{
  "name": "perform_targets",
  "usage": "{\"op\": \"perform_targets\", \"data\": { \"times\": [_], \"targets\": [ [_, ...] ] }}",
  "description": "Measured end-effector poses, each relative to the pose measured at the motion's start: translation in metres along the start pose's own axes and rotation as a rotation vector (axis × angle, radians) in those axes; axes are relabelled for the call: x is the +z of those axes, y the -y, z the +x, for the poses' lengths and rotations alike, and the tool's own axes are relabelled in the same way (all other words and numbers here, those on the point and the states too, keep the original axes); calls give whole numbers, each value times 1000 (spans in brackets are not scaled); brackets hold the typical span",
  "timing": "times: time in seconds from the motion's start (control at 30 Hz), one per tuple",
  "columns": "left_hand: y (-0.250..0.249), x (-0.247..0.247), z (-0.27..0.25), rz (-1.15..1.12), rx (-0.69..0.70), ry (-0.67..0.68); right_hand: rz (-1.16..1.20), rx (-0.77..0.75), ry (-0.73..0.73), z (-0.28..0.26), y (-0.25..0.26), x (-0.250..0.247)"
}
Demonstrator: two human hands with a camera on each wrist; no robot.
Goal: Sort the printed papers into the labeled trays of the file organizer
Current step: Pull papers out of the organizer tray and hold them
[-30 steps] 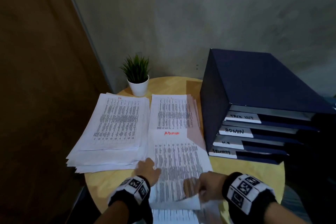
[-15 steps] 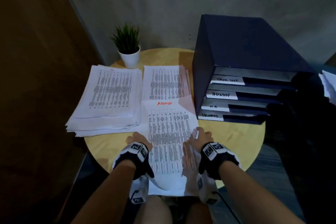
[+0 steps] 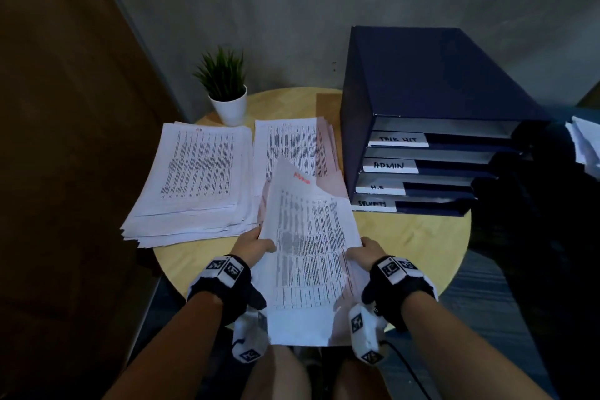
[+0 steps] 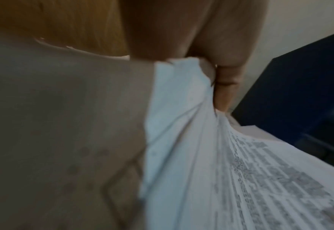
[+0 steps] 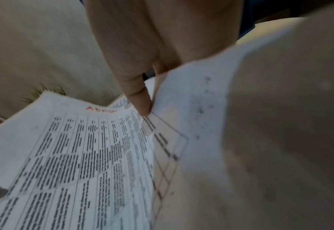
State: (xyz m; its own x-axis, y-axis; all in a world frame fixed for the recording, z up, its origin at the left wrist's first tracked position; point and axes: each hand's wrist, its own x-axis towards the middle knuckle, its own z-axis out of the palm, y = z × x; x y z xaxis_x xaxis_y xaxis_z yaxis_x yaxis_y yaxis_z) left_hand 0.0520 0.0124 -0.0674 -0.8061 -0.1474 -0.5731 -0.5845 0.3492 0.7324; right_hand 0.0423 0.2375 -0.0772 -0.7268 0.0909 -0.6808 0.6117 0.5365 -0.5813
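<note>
A bundle of printed sheets marked ADMIN in red (image 3: 308, 250) is lifted off the round table, bowed between both hands. My left hand (image 3: 256, 245) grips its left edge, thumb on top (image 4: 224, 87). My right hand (image 3: 365, 252) grips the right edge, a finger pressed on the print (image 5: 140, 99). The dark blue file organizer (image 3: 422, 91) stands at the right with labeled trays: TASK LIST (image 3: 397, 139), ADMIN (image 3: 389, 166), H.R (image 3: 378, 187), SECURITY (image 3: 372, 204). Two more paper stacks lie on the table, a thick one at left (image 3: 198, 172) and one in the middle (image 3: 292, 143).
A small potted plant (image 3: 227, 88) stands at the back of the wooden table (image 3: 406, 237). A grey wall rises behind, a brown panel to the left. More white papers (image 3: 584, 146) show at the far right edge. My knees are below the table's front edge.
The ADMIN bundle lay flat under both hands; now both hands have gripped its side edges and raised it off the table, its top curling up.
</note>
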Motion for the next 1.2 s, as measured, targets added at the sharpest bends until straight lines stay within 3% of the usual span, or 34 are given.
{"op": "perform_targets", "data": {
  "times": [0.1, 0.3, 0.43, 0.6, 0.8, 1.2],
  "targets": [
    [-1, -7, -5, -60, 71, 18, 71, -3, 62, -4, -4, -1],
    [8, -43, -12, -442, 97, -48, 476, -105, 145, -14, 2, 1],
    [17, -56, -9, -563, -6, -23, 398, -221, 222, -28, 23, 5],
    [19, -55, -8, -421, 6, 93, 193, -293, 113, -34, 32, 7],
    [33, -30, -30, -253, -53, 159, 139, -238, 30, -38, 6, 4],
    [24, 12, -47, -130, 78, 252, 335, -144, -49, -57, -47, -21]
  ]
}}
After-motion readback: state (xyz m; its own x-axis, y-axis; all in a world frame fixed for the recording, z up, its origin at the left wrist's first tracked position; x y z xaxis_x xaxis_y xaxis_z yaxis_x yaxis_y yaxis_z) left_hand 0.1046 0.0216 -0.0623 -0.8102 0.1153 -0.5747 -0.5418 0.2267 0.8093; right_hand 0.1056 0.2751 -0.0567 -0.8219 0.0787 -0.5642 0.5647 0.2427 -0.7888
